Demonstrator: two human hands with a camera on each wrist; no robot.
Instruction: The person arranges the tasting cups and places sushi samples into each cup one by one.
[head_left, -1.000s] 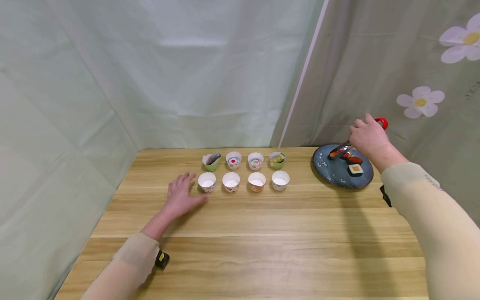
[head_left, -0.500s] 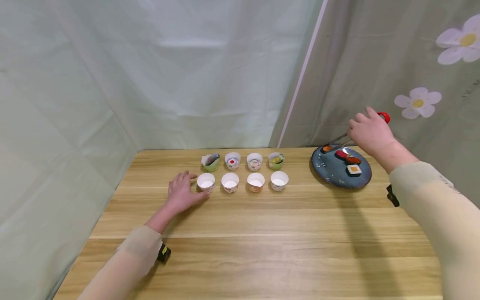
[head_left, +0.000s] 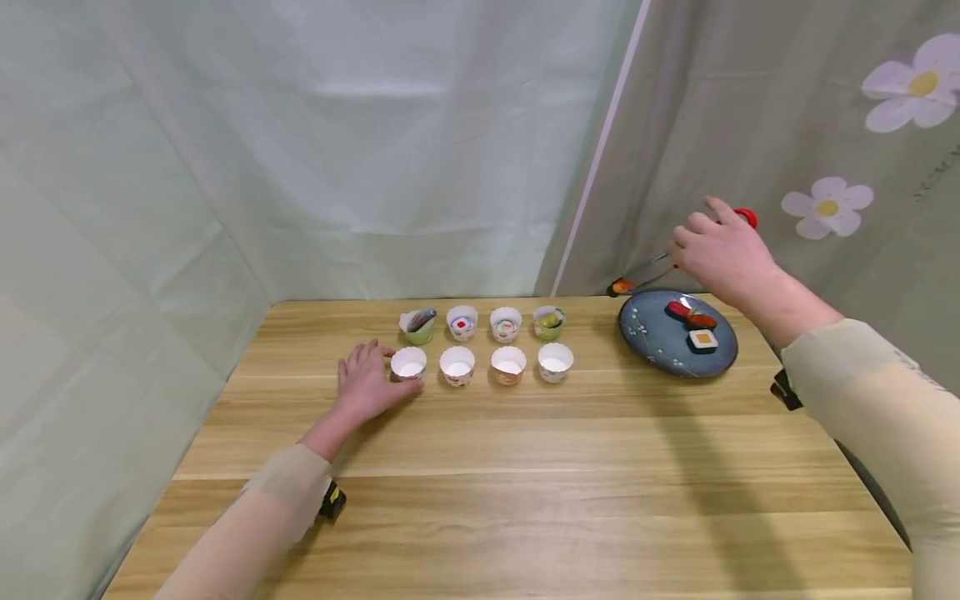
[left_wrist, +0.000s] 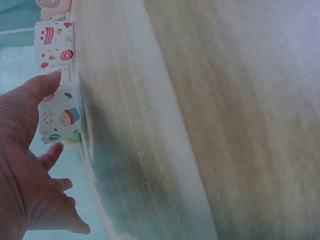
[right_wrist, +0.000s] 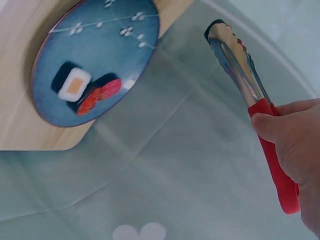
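My right hand (head_left: pixel 723 254) grips red-handled tongs (right_wrist: pixel 272 155) above and behind the table's back edge. Between the tong tips is a small orange-topped, dark-sided sushi piece (head_left: pixel 621 287), left of the blue plate (head_left: pixel 652 354). On that plate remain a square white sushi (head_left: pixel 702 340) with an orange centre, a red-topped sushi (head_left: pixel 677 310) and an orange-topped sushi (head_left: pixel 702 322). My left hand (head_left: pixel 366 387) spreads its thumb and fingers about the front-left paper cup (left_wrist: pixel 62 112). In the left wrist view the thumb (left_wrist: pixel 47 85) overlaps the cup's side.
Three more white-lined cups continue the front row, among them the right-end cup (head_left: pixel 555 364). Behind them stand several cups with pieces inside, such as a green cup (head_left: pixel 417 327) with a grey fish-like piece. A pale curtain (head_left: pixel 420 167) hangs close behind the wooden table (head_left: pixel 480 517).
My right hand has lifted the orange-topped sushi off the plate with the tongs and moved it up and left. The left hand has crept slightly closer around the front-left cup.
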